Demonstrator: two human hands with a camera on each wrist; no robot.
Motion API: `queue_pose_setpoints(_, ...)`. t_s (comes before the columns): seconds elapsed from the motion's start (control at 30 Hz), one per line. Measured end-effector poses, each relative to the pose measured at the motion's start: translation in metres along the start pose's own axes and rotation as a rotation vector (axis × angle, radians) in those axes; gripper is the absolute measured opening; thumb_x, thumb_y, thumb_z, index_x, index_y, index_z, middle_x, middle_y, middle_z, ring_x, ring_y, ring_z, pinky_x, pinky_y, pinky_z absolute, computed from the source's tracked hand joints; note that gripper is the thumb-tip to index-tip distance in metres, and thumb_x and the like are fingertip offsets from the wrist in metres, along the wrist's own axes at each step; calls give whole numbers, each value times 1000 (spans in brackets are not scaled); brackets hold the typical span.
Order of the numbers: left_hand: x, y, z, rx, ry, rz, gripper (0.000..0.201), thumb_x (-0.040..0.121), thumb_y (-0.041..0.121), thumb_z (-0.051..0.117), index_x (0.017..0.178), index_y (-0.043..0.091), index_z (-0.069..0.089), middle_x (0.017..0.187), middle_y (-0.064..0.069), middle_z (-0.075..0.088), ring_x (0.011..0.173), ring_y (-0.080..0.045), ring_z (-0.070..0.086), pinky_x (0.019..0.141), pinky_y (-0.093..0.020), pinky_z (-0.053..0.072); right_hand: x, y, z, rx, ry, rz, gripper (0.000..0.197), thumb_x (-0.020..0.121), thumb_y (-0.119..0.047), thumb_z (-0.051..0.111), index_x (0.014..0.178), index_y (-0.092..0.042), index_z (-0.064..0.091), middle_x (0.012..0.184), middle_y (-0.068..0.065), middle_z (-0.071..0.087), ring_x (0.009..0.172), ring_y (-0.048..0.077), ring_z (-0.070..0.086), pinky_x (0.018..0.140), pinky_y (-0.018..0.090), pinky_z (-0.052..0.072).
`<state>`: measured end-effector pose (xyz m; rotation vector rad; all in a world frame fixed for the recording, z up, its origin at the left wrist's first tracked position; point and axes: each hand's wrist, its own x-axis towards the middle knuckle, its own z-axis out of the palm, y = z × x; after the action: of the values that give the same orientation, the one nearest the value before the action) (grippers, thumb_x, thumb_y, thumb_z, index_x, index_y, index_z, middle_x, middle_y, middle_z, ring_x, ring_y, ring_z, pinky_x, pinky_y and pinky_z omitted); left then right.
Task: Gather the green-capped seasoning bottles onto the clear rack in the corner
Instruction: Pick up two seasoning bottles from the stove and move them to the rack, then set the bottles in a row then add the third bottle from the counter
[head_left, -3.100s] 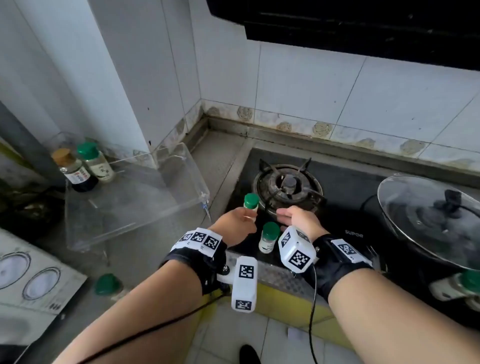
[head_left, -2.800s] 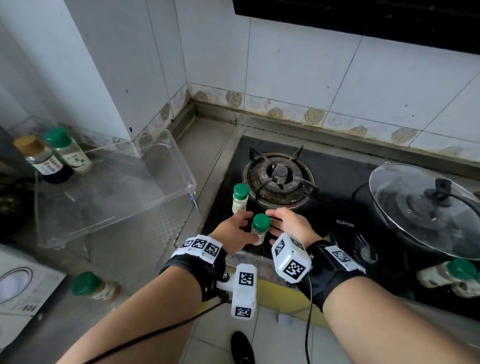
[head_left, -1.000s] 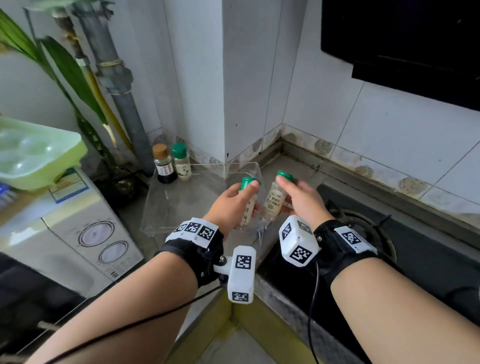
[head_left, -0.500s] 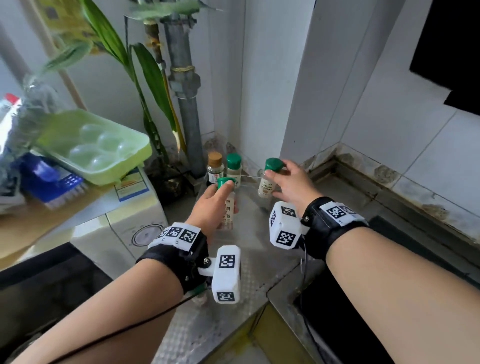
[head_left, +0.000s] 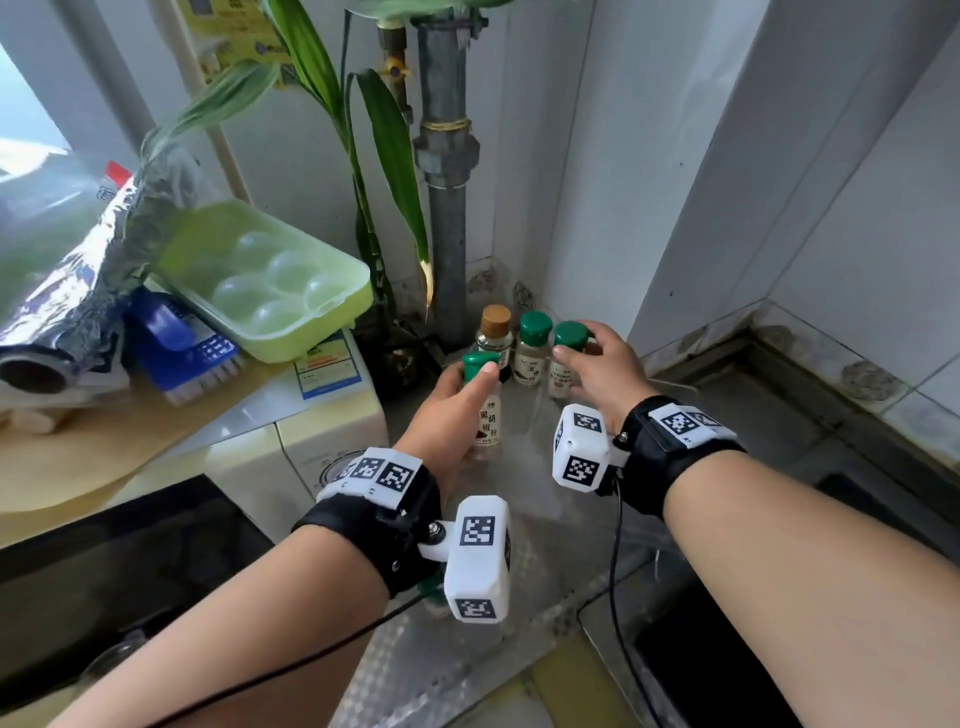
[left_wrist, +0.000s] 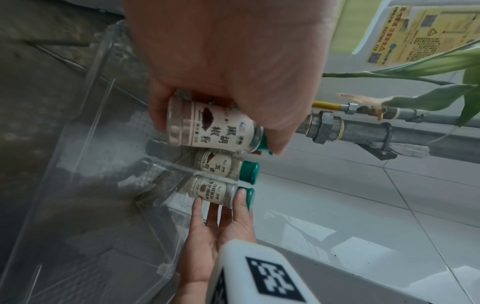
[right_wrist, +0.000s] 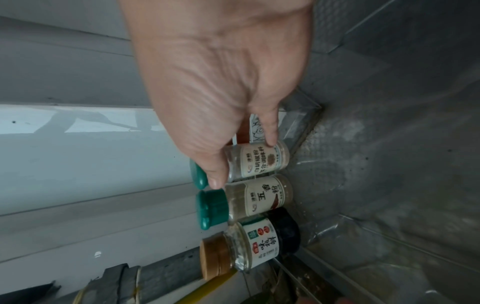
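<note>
The clear rack sits in the corner on the steel counter. At its back stand a brown-capped bottle and a green-capped bottle. My right hand grips a second green-capped bottle upright right beside them, thumb at the cap. My left hand holds a third green-capped bottle, the black pepper one, tilted just in front of the row, above the rack floor. A further green cap peeks out under my left wrist.
A grey pipe and plant leaves rise behind the rack. To the left a white appliance carries a green egg tray, a blue brush and a foil roll. White tiled walls close the corner.
Both hands have carried their bottles forward into the corner. The right bottle has come down beside the green-capped one on the rack; the left bottle is closer to the row.
</note>
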<state>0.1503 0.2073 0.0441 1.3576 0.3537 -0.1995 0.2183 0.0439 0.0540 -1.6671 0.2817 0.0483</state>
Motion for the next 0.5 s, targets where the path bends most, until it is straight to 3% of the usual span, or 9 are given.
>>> queue_pose_setpoints(0.23,0,-3,-5,0,0,-15,45,83,51,59,126,39,54,115,-5,67,103,-28,66,69,-39,56,3,5,1,54,-7,3,42,86,-10,65,125,-22,58,102,-7,61,109,28,63,88,51,55)
queue_pose_setpoints(0.4,3,-3,-2,-21,-36,-30,48,78,54,62,124,41,55,120,-5,67,108,-31,65,79,-48,56,3,10,-6,-3,-9,-4,68,77,-16,74,136,-33,44,125,-1,53,117,25,55,97,47,50)
queue_pose_setpoints(0.5,4,-3,5,-45,-76,-42,48,77,53,62,123,41,55,120,-6,68,109,-32,65,86,-51,54,-7,9,-10,-5,103,-36,62,76,-26,75,128,-26,42,117,2,54,107,22,57,93,40,50)
